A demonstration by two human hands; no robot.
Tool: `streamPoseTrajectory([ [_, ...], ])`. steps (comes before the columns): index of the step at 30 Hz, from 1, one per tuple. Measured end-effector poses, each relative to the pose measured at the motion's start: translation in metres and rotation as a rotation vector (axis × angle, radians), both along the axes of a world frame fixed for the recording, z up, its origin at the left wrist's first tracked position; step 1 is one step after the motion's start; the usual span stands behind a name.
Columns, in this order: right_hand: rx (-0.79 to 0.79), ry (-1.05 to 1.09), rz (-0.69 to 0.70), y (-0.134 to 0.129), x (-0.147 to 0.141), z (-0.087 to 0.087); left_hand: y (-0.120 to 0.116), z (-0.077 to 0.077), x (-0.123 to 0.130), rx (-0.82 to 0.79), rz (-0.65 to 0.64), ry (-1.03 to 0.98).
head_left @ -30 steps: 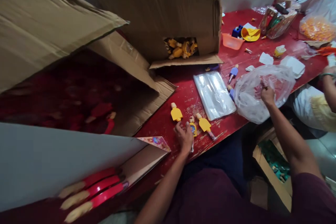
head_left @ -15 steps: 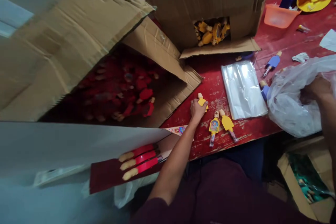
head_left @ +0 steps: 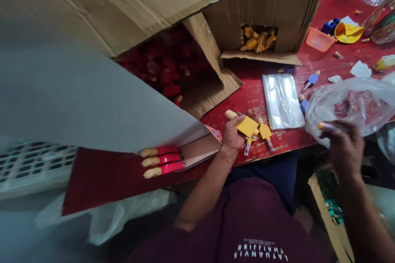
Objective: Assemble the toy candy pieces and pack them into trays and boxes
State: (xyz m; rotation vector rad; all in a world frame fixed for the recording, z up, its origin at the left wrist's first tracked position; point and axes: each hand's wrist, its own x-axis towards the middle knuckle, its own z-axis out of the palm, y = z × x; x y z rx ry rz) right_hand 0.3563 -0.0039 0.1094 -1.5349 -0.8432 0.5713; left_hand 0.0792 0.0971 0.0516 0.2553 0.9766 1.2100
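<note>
Here's the left hand [head_left: 232, 134] closed firmly round a yellow toy figure [head_left: 247, 126], just left of a flat pack of clear sleeves [head_left: 282, 100]. Over to the right of that pack, the right hand [head_left: 345, 148] pinches a small orange-tipped stick [head_left: 326, 126] against a plastic bag [head_left: 354, 96]. Looks like a bagging step, and the bag's mouth needs opening up.
</note>
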Motion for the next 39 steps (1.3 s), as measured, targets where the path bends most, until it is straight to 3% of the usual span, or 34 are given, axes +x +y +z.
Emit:
streamPoseTrajectory([
  [1, -0.067, 0.045, 0.162, -0.011, -0.031, 0.001, -0.008, 0.011, 0.001, 0.018, 0.007, -0.066],
  [3, -0.031, 0.07, 0.33, -0.026, -0.083, -0.005, -0.024, 0.031, 0.001, 0.057, 0.012, -0.154],
  [7, 0.134, -0.061, 0.421, -0.037, -0.144, -0.023, -0.048, 0.056, -0.01, 0.07, 0.062, -0.208],
  [12, 0.315, -0.34, 0.437, -0.038, -0.171, -0.027, -0.065, 0.069, -0.023, 0.076, 0.166, -0.207],
  [19, 0.47, -0.677, 0.311, -0.05, -0.184, -0.027, -0.081, 0.077, -0.024, 0.085, 0.26, -0.234],
  [23, 0.314, -0.535, 0.386, -0.056, -0.181, -0.018, -0.085, 0.076, -0.026, 0.124, 0.181, -0.209],
  [27, -0.163, -0.066, 0.513, -0.056, -0.179, -0.01, -0.086, 0.072, -0.026, 0.143, 0.159, -0.158],
  [29, -0.334, 0.062, 0.588, -0.054, -0.176, -0.011, -0.085, 0.067, -0.026, 0.118, 0.17, -0.134],
  [31, -0.318, -0.062, 0.591, -0.052, -0.174, -0.016, -0.083, 0.06, -0.026, 0.077, 0.172, -0.109],
  [33, -0.174, -0.284, 0.514, -0.053, -0.173, -0.024, -0.081, 0.053, -0.026, 0.028, 0.179, -0.09],
  [35, -0.073, -0.357, 0.462, -0.055, -0.174, -0.03, -0.082, 0.05, -0.026, 0.002, 0.193, -0.078],
  [37, -0.15, -0.161, 0.482, -0.057, -0.177, -0.032, -0.085, 0.05, -0.026, 0.014, 0.173, -0.08],
  [39, -0.361, 0.209, 0.55, -0.059, -0.182, -0.033, -0.089, 0.054, -0.026, 0.061, 0.115, -0.086],
])
